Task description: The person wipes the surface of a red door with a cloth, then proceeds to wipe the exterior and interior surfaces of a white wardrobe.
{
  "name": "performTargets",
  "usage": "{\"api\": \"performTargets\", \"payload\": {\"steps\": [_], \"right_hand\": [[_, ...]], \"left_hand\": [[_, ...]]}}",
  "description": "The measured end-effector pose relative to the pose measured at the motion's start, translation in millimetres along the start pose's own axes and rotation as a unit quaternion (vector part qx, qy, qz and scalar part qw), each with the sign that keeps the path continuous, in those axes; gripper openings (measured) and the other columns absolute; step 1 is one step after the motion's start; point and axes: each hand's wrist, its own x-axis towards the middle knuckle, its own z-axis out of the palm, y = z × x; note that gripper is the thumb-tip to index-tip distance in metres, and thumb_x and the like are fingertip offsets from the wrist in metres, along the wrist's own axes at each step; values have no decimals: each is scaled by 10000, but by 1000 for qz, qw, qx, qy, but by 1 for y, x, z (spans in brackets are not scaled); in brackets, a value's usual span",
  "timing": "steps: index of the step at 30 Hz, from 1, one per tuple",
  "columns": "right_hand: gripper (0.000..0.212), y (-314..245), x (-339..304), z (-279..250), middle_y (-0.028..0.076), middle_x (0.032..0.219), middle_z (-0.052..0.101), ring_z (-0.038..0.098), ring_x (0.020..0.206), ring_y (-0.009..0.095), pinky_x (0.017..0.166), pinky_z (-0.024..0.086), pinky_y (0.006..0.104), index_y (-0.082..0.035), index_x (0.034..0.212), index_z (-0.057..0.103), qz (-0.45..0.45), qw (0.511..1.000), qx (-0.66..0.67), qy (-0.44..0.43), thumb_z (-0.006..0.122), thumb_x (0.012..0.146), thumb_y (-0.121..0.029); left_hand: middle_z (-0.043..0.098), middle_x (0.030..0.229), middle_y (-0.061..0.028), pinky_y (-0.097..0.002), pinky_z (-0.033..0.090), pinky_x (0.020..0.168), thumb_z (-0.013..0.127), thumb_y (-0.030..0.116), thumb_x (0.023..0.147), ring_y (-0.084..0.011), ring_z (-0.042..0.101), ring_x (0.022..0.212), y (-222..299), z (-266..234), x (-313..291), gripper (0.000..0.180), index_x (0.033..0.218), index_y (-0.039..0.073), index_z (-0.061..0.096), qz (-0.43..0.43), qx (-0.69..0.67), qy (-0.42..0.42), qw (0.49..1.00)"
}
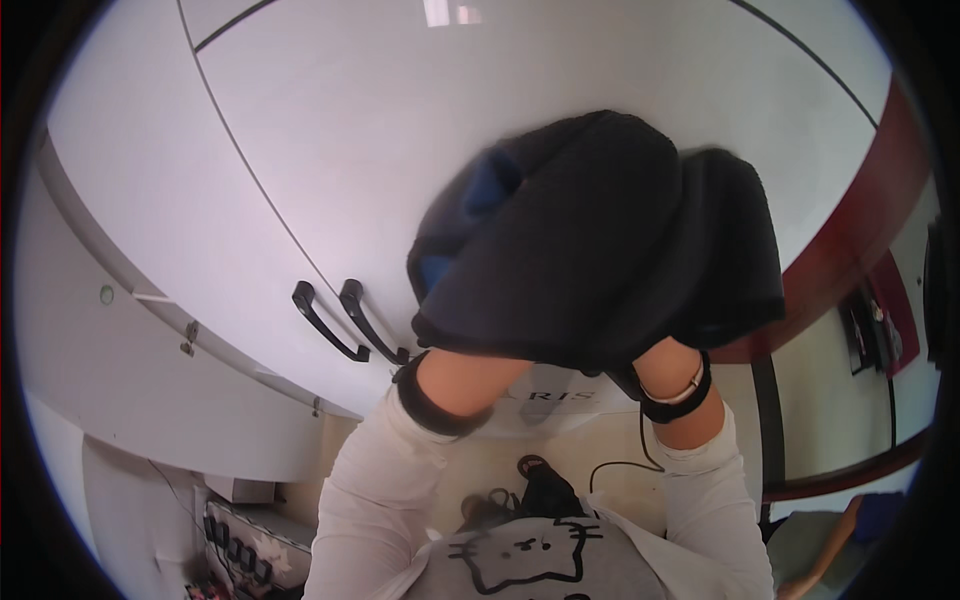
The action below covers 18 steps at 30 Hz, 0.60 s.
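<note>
A dark, thick piece of cloth (pixel 560 230), perhaps a garment, is raised in front of me, with blue patches on its left side. Both my forearms reach up under its lower edge, side by side. The wrist of my left hand (pixel 465 378) shows below the cloth, above a black band; the hand itself is covered. On the right, the wrist of my right hand (pixel 668 366) enters the cloth above a bracelet and another black band. Cloth hides the fingers of both hands, so their grip does not show.
White cabinet doors (pixel 330 130) stand ahead, with two black handles (pixel 330 325) left of the cloth. A hinged white panel (pixel 150 370) spans the left. A dark cable (pixel 620 464) lies on the floor. Another person's arm (pixel 830 550) appears at the lower right.
</note>
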Motion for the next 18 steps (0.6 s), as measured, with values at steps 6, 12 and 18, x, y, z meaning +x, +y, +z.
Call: {"api": "performTargets", "payload": {"steps": [6,12,18], "right_hand": [[596,-3,-74,11,143,1184,483,445,1111,308,965,325,384,-35,1214,442,43,999,-17,3,673,714,-263],[565,-22,-40,11,158,1114,530,480,1065,297,898,381,395,-27,1157,505,6,997,-65,31,691,668,-240],[491,-22,26,-17,111,1114,543,508,1023,291,863,405,400,-82,1163,520,-86,981,-157,-70,600,694,-206]], "left_hand": [[567,789,-143,-399,436,719,527,173,727,-295,557,777,32,10,-37,187,832,34,594,-14,-26,-14,999],[540,1015,-188,-434,379,904,542,194,740,-335,510,994,30,-8,-51,363,1038,-12,550,-41,87,-211,973],[492,1159,-188,-407,347,934,592,254,756,-337,452,1100,11,16,-57,513,1181,-7,469,-111,67,34,991]]}}
